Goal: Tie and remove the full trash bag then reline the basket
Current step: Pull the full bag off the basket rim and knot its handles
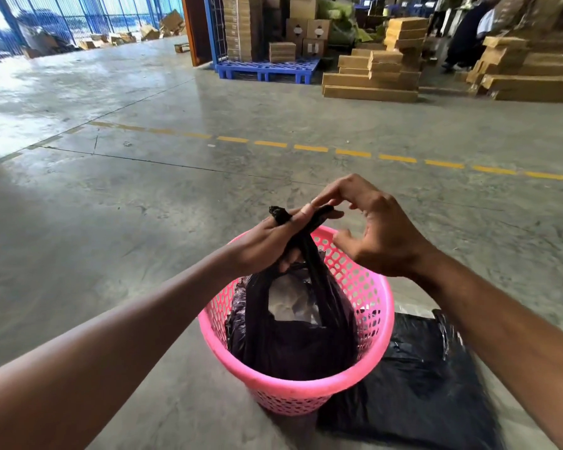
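Observation:
A pink perforated basket [371,306] stands on the concrete floor in front of me. Inside it sits a full black trash bag [293,345], with white paper showing through a gap below its handles. The bag's two handles are drawn up together above the rim. My left hand [270,245] is shut on the gathered handles, and one end pokes out past its fingers. Over the basket's far rim, my right hand [377,228] pinches the other handle end with thumb and forefinger. A flat, folded black bag [416,384] lies on the floor right of the basket.
A dashed yellow line [355,153] crosses the floor beyond the basket. Stacked cardboard boxes [381,66] and a blue pallet [267,68] stand at the far side. A person in dark clothes [465,37] stands among the boxes at the far right.

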